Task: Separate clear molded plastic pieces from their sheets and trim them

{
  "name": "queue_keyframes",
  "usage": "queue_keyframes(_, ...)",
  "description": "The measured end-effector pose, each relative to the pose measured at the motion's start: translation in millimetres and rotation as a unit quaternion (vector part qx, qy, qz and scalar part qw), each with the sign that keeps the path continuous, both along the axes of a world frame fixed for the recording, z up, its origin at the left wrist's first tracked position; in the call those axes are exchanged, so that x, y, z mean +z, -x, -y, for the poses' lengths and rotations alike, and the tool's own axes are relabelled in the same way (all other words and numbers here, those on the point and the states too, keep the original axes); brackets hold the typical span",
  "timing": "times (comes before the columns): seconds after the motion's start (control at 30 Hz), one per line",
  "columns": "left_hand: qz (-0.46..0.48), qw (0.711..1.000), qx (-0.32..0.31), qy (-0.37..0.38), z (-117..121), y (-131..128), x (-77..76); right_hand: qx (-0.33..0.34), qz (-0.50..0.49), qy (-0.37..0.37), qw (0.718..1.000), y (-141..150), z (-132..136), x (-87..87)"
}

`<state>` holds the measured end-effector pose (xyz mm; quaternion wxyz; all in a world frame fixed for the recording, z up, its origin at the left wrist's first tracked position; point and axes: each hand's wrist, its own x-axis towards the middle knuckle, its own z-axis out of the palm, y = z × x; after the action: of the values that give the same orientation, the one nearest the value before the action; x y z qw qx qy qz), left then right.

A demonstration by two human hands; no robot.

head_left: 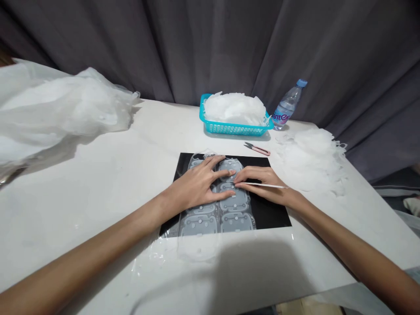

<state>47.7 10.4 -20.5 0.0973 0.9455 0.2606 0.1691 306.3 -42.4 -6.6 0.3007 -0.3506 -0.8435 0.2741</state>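
A translucent molded sheet (201,224) with rows of rounded rectangular pieces lies partly over a flat black board (272,214) and overhangs its near edge. My left hand (205,180) rests flat on the sheet with its fingers spread. At the sheet's right side, my right hand (262,181) pinches a thin white stick (265,185), like a slim pen or tool. Its fingertips are close to one of the molded pieces, beside my left fingers. The stick's working tip is hidden by my fingers.
Behind the board stands a turquoise basket (236,129) heaped with translucent white pieces. Small thread snips (257,149) lie before it. A water bottle (288,107) and a loose pile of white pieces (310,159) are to the right. A large plastic bag (65,105) covers the left back.
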Motion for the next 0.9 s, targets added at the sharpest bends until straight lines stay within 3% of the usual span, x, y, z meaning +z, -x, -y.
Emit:
queue_keyframes(0.27, 0.001, 1.000, 0.003, 0.024, -0.1, 1.3, -0.5, 0.015, 0.035, -0.077, 0.996, -4.6, -1.4, -3.5)
queue_keyframes(0.53, -0.013, 1.000, 0.006, 0.024, -0.3, 0.4, 3.9, -0.065, -0.017, 0.017, 0.998, -20.6, 10.0, 17.0)
queue_keyframes(0.9, -0.020, 0.999, 0.001, 0.030, -2.6, -0.3, 2.5, -0.022, -0.003, -0.016, 1.000, -11.6, 3.3, -6.5)
